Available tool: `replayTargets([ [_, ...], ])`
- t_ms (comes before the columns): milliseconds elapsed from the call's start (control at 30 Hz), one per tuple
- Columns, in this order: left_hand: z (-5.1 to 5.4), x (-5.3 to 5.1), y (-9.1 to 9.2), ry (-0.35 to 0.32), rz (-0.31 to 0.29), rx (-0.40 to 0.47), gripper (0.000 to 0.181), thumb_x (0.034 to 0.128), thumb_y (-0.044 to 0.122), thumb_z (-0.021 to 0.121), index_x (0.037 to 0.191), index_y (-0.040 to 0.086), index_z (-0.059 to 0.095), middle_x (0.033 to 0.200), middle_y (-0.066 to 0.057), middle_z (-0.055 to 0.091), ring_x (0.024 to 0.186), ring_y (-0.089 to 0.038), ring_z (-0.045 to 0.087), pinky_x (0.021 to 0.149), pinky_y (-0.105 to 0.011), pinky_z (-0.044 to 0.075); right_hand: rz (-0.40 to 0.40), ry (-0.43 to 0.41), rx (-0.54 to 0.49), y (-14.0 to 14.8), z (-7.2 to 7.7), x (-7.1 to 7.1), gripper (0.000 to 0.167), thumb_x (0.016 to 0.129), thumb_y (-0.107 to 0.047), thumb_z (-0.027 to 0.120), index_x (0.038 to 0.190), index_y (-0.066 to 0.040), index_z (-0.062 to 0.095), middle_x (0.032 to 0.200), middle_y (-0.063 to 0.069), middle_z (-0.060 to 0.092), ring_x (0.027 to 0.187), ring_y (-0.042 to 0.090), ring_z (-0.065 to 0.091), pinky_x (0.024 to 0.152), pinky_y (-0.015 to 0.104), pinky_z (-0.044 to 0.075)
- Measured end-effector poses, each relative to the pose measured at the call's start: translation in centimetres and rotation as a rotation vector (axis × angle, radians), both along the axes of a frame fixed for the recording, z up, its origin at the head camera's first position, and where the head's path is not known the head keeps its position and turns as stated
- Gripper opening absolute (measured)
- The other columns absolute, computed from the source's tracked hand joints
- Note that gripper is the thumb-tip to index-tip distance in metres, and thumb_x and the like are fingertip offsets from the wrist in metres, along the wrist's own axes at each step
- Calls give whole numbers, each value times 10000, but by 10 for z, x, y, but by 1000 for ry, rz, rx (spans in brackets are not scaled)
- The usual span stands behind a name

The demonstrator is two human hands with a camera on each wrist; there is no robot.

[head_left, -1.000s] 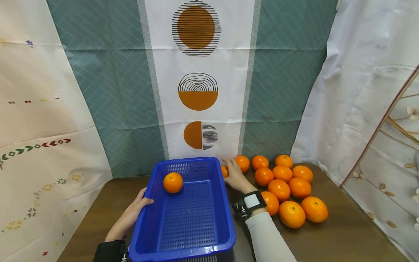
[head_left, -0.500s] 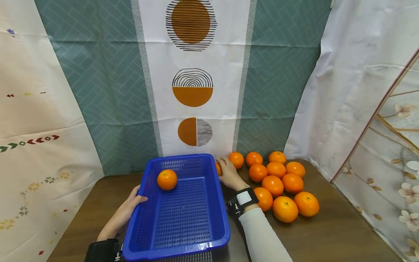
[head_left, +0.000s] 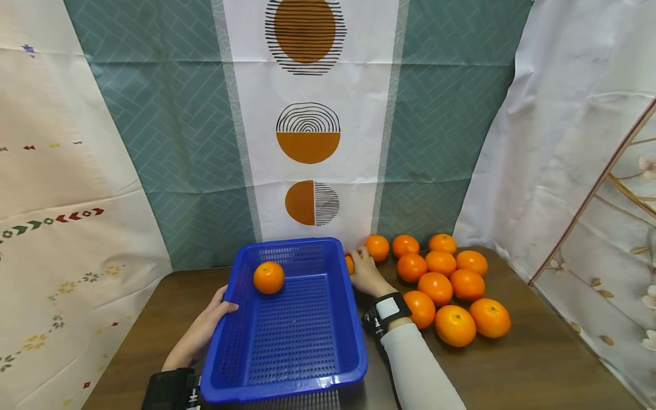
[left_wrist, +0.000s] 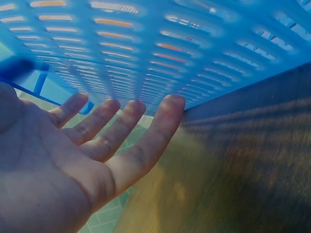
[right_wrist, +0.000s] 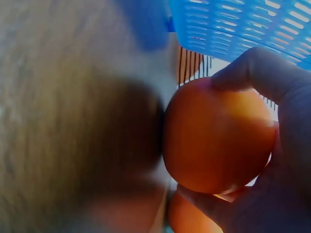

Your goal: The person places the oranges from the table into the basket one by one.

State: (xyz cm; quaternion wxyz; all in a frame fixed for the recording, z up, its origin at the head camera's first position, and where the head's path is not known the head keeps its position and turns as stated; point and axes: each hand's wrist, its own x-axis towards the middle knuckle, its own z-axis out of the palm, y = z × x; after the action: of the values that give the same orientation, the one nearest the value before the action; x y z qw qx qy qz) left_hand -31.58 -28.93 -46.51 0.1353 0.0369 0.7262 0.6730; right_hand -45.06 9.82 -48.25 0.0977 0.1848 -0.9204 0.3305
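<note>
A blue plastic basket [head_left: 292,336] lies in the middle of the head view, with one orange [head_left: 269,278] in its far left corner. My left hand [head_left: 207,322] holds the basket's left side, thumb over the rim; in the left wrist view the left hand's fingers [left_wrist: 141,150] extend below the slotted basket wall [left_wrist: 131,53]. Just beyond the basket's right side, my right hand [head_left: 369,274] grips another orange [right_wrist: 218,138] between thumb and fingers. Part of this orange is hidden by the hand and the basket rim in the head view.
Several loose oranges [head_left: 435,288] lie in a cluster on the brown wooden table [head_left: 538,359], right of the right forearm. A patterned cloth [head_left: 307,210] hangs behind the table's far edge. Printed cloths [head_left: 77,228] stand at both sides.
The view shifts slightly as the head moves. My right hand's fingers curl closer about the orange beside the basket. The left hand keeps its place on the rim.
</note>
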Motion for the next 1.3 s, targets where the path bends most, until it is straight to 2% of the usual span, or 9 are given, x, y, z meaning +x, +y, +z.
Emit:
replayTargets([
  [233,1,-2,3,19,10,-1,649,1082,246,435,1635,229,97,1518,-317,359,1077,-362,660,849,-490,598,-8,-39,-29,1,2,0,610,859,-176,775,1406,-34,545,1386,280,429,1217,503,459,1057,599,424],
  [400,-1,-1,1,19,17,3,657,1079,241,438,1637,222,93,1511,-319,361,1072,-355,658,846,-473,595,10,-48,-22,-1,5,0,595,878,-193,765,1405,-29,546,1363,271,441,1209,486,458,1054,595,427],
  [600,-3,0,2,12,-2,11,677,1080,244,442,1642,207,66,1523,-326,342,1084,-356,653,857,-476,592,44,-9,49,2,9,2,559,876,-181,761,1368,20,585,1280,248,510,1157,459,502,1034,569,446],
  [800,-2,0,3,12,-13,15,683,1076,244,443,1647,211,68,1513,-331,365,1084,-352,663,849,-476,599,23,3,37,9,17,6,612,816,-174,805,1365,-1,599,1288,250,506,1112,457,517,998,573,461],
  [1167,-1,1,2,23,-6,13,681,1077,246,444,1647,210,73,1525,-329,360,1091,-355,662,855,-483,600,30,83,75,14,36,8,603,781,-54,751,1357,28,591,1308,280,501,1149,488,536,1001,588,455],
  [1300,-1,2,1,29,-3,12,675,1078,242,442,1645,210,79,1526,-331,358,1096,-358,660,861,-484,597,33,77,75,14,44,10,611,794,-49,741,1380,20,581,1337,269,490,1188,486,518,1016,584,454],
])
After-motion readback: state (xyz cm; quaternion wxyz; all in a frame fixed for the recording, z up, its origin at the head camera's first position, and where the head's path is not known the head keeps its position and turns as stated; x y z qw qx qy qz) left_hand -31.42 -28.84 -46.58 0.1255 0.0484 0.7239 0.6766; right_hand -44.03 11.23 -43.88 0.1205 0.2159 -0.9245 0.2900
